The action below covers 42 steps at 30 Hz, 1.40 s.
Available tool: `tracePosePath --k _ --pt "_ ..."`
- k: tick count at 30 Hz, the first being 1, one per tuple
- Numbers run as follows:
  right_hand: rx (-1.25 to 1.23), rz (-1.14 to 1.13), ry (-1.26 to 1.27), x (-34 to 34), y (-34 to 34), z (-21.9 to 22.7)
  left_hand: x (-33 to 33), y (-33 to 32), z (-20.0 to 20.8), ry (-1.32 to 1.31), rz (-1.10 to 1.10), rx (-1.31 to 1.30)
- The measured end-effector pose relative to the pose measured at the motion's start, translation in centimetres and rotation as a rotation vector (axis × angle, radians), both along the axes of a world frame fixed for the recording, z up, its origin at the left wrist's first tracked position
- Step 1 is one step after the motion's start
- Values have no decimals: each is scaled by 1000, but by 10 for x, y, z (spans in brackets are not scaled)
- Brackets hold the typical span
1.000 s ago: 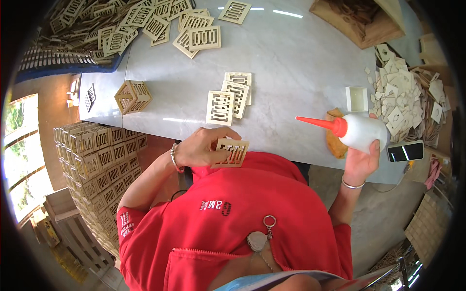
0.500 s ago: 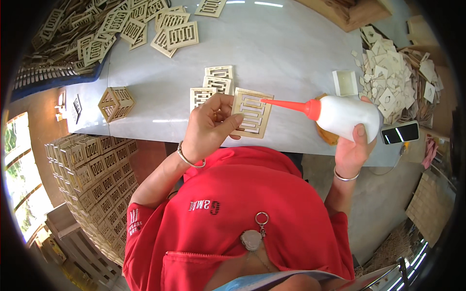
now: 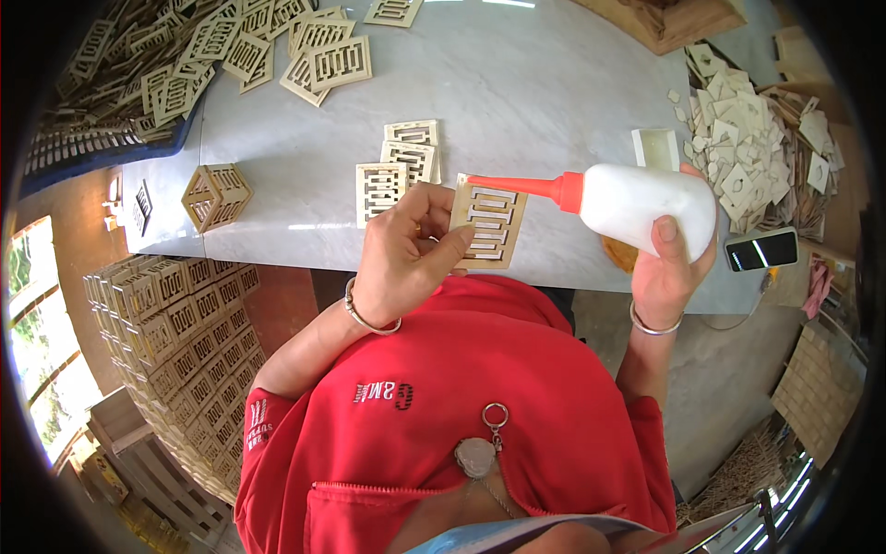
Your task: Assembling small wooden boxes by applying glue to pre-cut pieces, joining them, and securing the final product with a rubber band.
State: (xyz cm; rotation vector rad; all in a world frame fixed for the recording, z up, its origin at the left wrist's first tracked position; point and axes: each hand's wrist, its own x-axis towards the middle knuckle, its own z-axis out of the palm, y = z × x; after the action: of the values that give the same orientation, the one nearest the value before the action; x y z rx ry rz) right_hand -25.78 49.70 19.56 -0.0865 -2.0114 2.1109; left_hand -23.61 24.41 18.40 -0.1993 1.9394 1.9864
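My left hand (image 3: 406,249) pinches a square wooden lattice panel (image 3: 503,226) by its left edge, above the table's near edge. In my right hand (image 3: 672,268) lies a white squeeze bottle (image 3: 646,210) with a long red nozzle (image 3: 526,186), tipped on its side. The nozzle's tip points left and meets the panel's upper left corner, or hovers just over it; I cannot tell which. Just beyond my left hand, several similar lattice panels (image 3: 380,189) lie overlapping on the table. An assembled wooden lattice box (image 3: 214,198) stands farther left.
Loose lattice panels (image 3: 340,63) spill from a blue-edged basket (image 3: 157,148) at the far left. A small white box (image 3: 655,148), a heap of pale wooden pieces (image 3: 738,138) and a phone (image 3: 760,249) are on the right. Lattice boxes (image 3: 175,342) are stacked below the table's left side.
The bottle has moved left, its nozzle tip sliding along the panel's top edge to the upper left corner. My left hand has shifted the panel slightly right and nearer.
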Motion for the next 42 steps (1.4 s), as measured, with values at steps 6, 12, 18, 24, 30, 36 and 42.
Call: tracePosePath --k 6,12,18,24,30,36,42 --pt "46 -18 31 3 15 0 0 2 5 -11 31 37" --pt "37 -101 17 5 26 5 0 1 3 18 35 75" --pt "-70 -112 -5 6 36 -1 -4 -1 4 -37 41 188" --pt "-209 -128 -22 3 36 -9 -3 -2 0 -43 28 297" --pt "-271 -118 -50 2 43 -18 -6 3 0 -109 62 358" --pt "-294 -129 -41 4 41 -17 -4 -1 -2 -81 42 419" --pt "-271 -79 -53 10 44 -17 -6 -1 -2 -114 74 417"
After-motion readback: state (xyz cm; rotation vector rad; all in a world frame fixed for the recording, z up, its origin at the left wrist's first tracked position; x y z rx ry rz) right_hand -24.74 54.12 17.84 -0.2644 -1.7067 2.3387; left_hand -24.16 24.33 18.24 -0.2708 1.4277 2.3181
